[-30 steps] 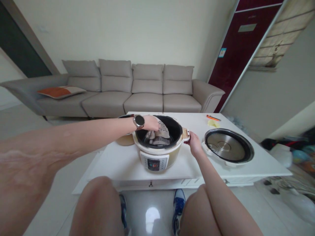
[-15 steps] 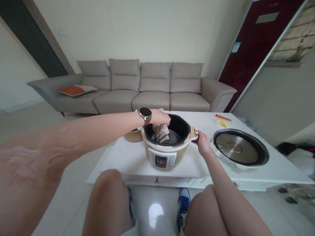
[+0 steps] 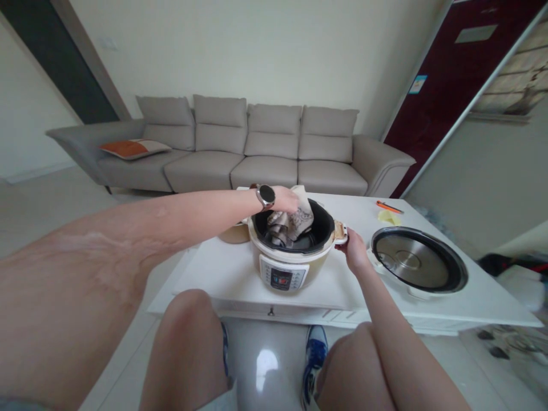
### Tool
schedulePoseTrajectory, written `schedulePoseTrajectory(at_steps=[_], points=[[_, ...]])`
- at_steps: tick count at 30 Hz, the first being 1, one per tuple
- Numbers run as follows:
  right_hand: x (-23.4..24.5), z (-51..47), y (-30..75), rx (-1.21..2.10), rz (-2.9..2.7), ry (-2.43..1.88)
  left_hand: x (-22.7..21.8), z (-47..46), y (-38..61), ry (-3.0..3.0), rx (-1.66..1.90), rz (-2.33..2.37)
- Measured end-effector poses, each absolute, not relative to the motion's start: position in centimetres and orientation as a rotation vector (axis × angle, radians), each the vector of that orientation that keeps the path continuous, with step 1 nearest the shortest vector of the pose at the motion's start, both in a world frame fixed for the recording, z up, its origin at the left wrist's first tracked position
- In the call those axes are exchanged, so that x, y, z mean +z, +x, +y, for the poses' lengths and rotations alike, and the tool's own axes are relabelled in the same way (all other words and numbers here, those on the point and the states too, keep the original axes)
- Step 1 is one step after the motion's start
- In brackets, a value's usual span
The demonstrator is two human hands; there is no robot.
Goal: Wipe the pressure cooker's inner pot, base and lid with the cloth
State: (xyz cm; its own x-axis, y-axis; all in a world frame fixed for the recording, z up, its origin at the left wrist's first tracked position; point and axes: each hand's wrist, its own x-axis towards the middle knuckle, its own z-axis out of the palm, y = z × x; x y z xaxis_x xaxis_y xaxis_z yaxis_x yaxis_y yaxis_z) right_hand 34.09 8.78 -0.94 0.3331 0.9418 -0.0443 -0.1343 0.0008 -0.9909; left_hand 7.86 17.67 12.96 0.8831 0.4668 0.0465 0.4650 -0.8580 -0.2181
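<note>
An electric pressure cooker (image 3: 282, 273) stands with its top off on the white table, its dark inner pot (image 3: 322, 224) facing up. My left hand (image 3: 286, 200), with a watch on the wrist, reaches over the rim and grips a patterned cloth (image 3: 295, 221) that hangs down into the pot. Part of the cloth sticks up behind my fingers. At the cooker's right side, my right hand (image 3: 353, 246) is closed around the side handle (image 3: 340, 232). The detached lid (image 3: 417, 258) lies with its metal underside up, right of my right hand.
Behind the lid on the white table (image 3: 240, 279) are an orange-handled knife or cutter (image 3: 389, 207) and a yellowish piece (image 3: 389, 217). A tan round container (image 3: 234, 234) is partly hidden left of the cooker. A grey sofa (image 3: 274, 137) stands beyond the table.
My left hand has shifted a little to the right, and the cloth is now spread wider and rises above the pot's rim. My right hand stays on the handle.
</note>
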Motion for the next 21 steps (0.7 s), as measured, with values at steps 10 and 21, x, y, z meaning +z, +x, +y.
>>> schedulePoseTrajectory(at_steps=[10, 21], points=[[-0.7, 8.9, 34.3, 1.051, -0.907, -1.248, 14.0, 14.8, 4.2, -2.851, 0.401, -1.188], [-0.8, 8.6, 34.2, 1.059, -0.888, -1.266, 18.3, 14.2, 6.3, -2.842, 0.113, -1.242]])
